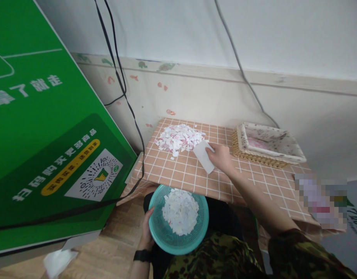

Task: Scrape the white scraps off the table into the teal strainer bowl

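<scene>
Closest to you, your camouflage clothing (pixel 213 255) fills the bottom of the view, and your left hand (pixel 148 223), with a dark band (pixel 142 255) on its wrist, is at the side of the green basin (pixel 203 215). Its thumb lies over the rim and the other fingers seem to be tucked out of sight beneath, so you appear to have the basin held, over your lap and just below the tabletop's edge. Inside sits a mound of mostly white paper scraps (pixel 181 213).

Beyond it, on the checked cloth of the tabletop (pixel 181 170), your right hand (pixel 220 157) has its fingers closed on a pale card (pixel 204 157), held slantwise right beside a loose heap (pixel 180 138) of white and pinkish scraps. Whether card and heap touch, you cannot tell from here.

By the look of it, you are partway: one lot of scraps is in the basin, while a sizeable heap remains on the tabletop, with a few strays around its edge.

Farther right stands a cloth-lined wicker basket (pixel 262 158) with something pinkish inside; behind everything is the marked wall (pixel 196 93).
</scene>
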Motion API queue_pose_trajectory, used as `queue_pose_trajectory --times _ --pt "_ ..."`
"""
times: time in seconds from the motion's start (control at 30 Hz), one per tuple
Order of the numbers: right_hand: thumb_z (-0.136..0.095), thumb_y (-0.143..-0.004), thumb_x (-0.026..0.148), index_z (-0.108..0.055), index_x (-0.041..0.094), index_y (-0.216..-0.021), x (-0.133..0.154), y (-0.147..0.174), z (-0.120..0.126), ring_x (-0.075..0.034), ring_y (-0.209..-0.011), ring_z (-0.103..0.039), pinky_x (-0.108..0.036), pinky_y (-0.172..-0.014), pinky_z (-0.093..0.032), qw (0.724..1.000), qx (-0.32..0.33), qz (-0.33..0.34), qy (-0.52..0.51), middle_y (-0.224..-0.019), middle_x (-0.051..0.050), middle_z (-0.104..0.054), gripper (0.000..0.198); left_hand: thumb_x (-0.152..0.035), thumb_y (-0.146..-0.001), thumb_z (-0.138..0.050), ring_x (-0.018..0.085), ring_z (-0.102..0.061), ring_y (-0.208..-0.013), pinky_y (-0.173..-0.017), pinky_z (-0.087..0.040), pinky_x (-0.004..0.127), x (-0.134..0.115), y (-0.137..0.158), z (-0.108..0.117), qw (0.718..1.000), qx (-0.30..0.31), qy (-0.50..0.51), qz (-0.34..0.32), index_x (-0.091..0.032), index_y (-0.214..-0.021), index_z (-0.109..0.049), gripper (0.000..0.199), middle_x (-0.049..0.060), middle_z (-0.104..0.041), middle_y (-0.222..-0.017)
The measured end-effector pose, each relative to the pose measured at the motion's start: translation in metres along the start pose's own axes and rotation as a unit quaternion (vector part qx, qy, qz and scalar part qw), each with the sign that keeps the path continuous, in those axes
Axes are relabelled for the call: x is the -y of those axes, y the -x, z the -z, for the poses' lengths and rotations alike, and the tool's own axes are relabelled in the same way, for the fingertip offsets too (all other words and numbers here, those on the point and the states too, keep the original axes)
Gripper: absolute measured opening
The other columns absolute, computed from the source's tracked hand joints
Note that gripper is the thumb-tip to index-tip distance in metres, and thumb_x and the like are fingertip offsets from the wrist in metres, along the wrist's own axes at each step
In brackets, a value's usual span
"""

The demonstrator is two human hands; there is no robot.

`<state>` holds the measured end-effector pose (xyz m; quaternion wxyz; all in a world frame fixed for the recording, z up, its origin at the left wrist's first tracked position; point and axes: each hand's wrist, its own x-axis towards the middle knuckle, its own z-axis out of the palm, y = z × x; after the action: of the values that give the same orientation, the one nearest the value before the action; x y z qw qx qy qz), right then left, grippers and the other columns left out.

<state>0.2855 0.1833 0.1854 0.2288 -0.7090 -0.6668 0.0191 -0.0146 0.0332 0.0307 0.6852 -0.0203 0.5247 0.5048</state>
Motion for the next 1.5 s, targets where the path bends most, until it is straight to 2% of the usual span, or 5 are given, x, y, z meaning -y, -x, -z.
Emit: queue_pose_trajectory --times 0.5,0.63,0.77,1.0,1.5 --pt "-0.042 -0.086 0.031 -0.069 0.016 -0.099 -0.009 0.0 0.011 -0.025 -0.074 -0.065 -0.03 -0.064 -0.041 0.999 -0.04 -0.008 0.011 -0.083 -0.011 -0.071 0.034 -0.033 -0.064 -0.068 0.03 -0.067 -0.079 -0.075 -0.051 0.042 0.005 -0.015 0.014 1.0 0.019 0.006 0.017 -0.013 -0.081 -0.07 0.026 0.006 -0.073 -0.074" --pt "-0.043 -0.087 0.032 -0.066 0.022 -0.11 0.011 0.005 0.006 -0.022 -0.076 -0.065 -0.029 -0.066 -0.042 0.995 0.0 0.099 -0.032 -0.09 -0.007 -0.072 0.033 -0.036 -0.063 -0.068 0.03 -0.067 -0.076 -0.077 -0.05 0.046 0.005 -0.013 0.013 0.999 0.031 0.012 0.031 -0.013 -0.084 -0.071 0.031 0.008 -0.073 -0.076" --pt "-0.042 -0.089 0.027 -0.065 0.022 -0.11 0.044 -0.002 -0.012 -0.02 -0.068 -0.062 -0.029 -0.062 -0.038 0.981 0.034 0.188 0.003 -0.077 -0.007 -0.07 0.032 -0.035 -0.063 -0.069 0.031 -0.067 -0.078 -0.079 -0.049 0.048 0.007 -0.013 0.012 0.998 0.051 0.012 0.027 -0.012 -0.087 -0.071 0.034 0.009 -0.073 -0.079" --pt "-0.045 -0.087 0.025 -0.068 0.021 -0.083 0.052 -0.015 -0.004 -0.017 -0.071 -0.057 -0.028 -0.062 -0.033 0.951 0.079 0.299 0.015 -0.075 -0.005 -0.066 0.024 -0.035 -0.066 -0.068 0.026 -0.067 -0.073 -0.08 -0.048 0.043 0.009 -0.018 0.02 0.999 0.046 0.019 -0.011 -0.012 -0.083 -0.072 0.029 0.008 -0.074 -0.077" --pt "-0.043 -0.088 0.027 -0.068 0.023 -0.09 0.058 -0.016 -0.021 -0.017 -0.066 -0.055 -0.029 -0.057 -0.029 0.971 0.046 0.236 -0.004 -0.071 -0.005 -0.065 0.026 -0.036 -0.058 -0.07 0.033 -0.066 -0.083 -0.081 -0.047 0.049 0.003 -0.005 0.008 1.0 0.014 -0.008 -0.017 -0.013 -0.086 -0.071 0.036 0.008 -0.073 -0.076"
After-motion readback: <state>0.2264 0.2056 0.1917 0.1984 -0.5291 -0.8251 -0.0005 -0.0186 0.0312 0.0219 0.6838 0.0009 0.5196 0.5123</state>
